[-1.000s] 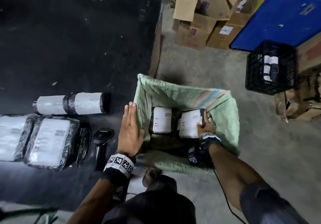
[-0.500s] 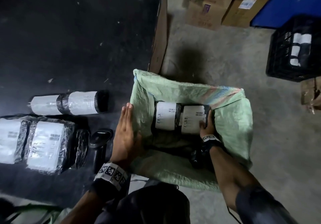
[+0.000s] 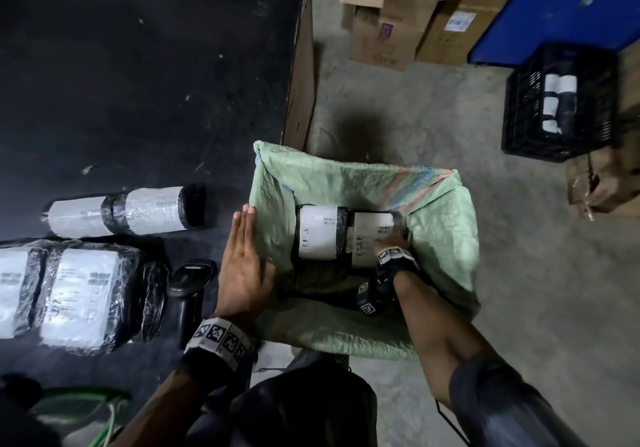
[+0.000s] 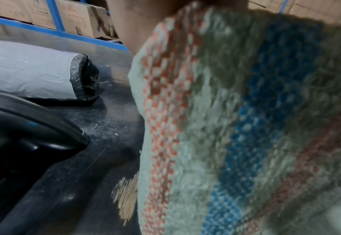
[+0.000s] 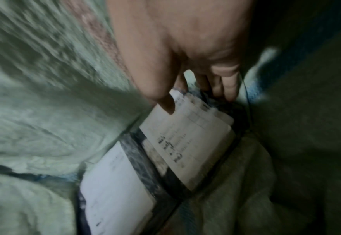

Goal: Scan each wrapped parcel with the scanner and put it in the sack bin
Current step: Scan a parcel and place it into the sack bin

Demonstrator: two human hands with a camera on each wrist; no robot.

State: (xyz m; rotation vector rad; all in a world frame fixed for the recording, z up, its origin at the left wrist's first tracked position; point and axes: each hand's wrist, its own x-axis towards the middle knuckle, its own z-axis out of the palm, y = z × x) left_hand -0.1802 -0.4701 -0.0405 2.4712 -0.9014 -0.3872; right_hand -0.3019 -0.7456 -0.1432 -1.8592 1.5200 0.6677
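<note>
Since the frame 1 s back, right hand (image 3: 393, 238) has gone deeper into the sack bin (image 3: 446, 224) w/ the parcel (image 3: 370, 235), which now sits lower, near the bottom. Left hand (image 3: 242, 266) same spot, flat, fingers straight, palm against the bin's left wall from outside, holding nothing. Right hand grasps the parcel's right end: thumb on the white label, fingers down its far side (right wrist view (image 5: 187, 54)).

Bin's left edge sits right at the black table (image 3: 138, 82) edge; concrete floor (image 3: 536, 273) open to the right and behind.

Bin holds that one long black-wrapped parcel w/ two white labels, lying across it; little slack at either end. Black crate (image 3: 561, 100) far right has similar rolls in it.

On table: a roll parcel (image 3: 117, 212), flat parcels (image 3: 74, 294) nearer, scanner (image 3: 188, 290) lying just left of the left hand.

Left wrist view only: red/blue woven stripes on the sack's outside (image 4: 246, 127), scanner head (image 4: 24, 127) close up. Right wrist view blurred; label text unreadable.
</note>
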